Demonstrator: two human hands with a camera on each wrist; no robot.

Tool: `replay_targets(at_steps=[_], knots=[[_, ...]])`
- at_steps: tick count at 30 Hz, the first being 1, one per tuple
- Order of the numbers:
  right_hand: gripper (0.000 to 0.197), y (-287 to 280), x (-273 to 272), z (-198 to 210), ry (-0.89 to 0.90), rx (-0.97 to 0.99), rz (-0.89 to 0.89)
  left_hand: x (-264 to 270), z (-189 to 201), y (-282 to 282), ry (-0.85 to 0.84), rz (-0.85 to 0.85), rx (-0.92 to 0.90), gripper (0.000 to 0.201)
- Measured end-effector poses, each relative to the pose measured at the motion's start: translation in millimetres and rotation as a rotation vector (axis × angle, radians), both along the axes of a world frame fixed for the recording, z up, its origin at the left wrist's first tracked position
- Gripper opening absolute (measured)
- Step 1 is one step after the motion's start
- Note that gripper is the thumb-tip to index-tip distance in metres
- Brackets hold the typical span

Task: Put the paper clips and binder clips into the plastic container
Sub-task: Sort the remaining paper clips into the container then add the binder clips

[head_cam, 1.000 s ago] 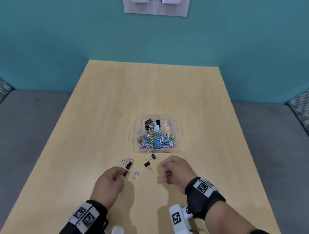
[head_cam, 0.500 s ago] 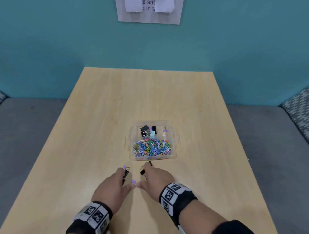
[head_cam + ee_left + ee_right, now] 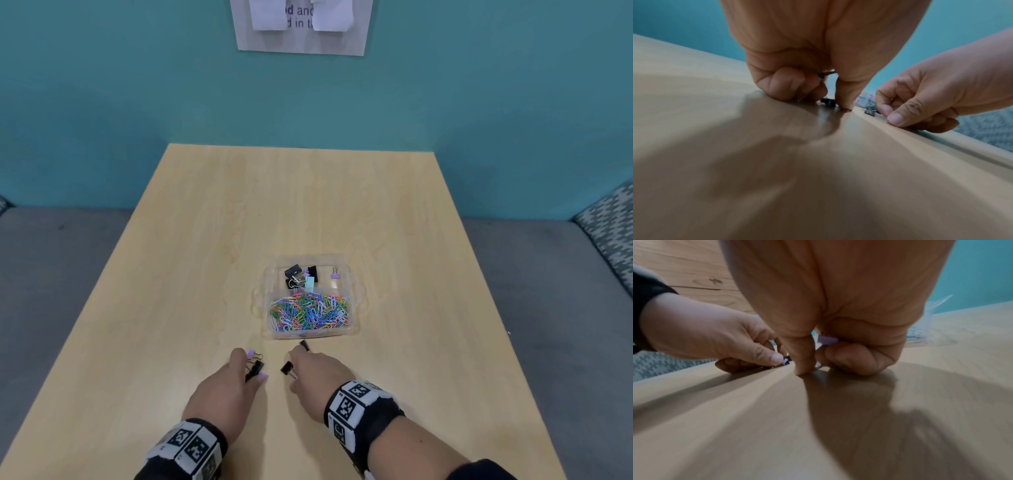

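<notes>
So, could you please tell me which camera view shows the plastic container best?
The head view: the whole plastic container shows from above, clips inside. The left wrist view catches only a sliver of it between the hands; the right wrist view shows just a blurred edge beyond the right hand.

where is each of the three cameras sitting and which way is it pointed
Head: worn on the head, facing forward and down over the table at the plastic container and teal wall; shows both hands, left hand, right hand.
Left wrist: low over the table, looking along the left hand's fingers; the right hand appears at right.
Right wrist: low over the table, looking along the right hand's fingers; the left hand appears at left.
Shared: both wrist views show both hands and the table.
</notes>
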State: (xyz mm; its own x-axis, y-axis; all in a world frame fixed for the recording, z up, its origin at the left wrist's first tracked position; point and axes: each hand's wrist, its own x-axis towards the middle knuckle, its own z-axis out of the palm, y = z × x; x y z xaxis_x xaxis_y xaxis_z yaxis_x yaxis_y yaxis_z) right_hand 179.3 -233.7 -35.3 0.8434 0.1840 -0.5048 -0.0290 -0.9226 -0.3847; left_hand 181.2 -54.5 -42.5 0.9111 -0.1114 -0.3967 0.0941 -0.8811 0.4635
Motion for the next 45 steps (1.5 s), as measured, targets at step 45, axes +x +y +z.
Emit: replay_targets(at_steps=[45], knots=[[0.035, -20.2, 2.8, 4.7, -0.231, -0.154, 0.152, 14.9, 0.2, -5.4, 0.048, -0.429, 0.422, 0.045]])
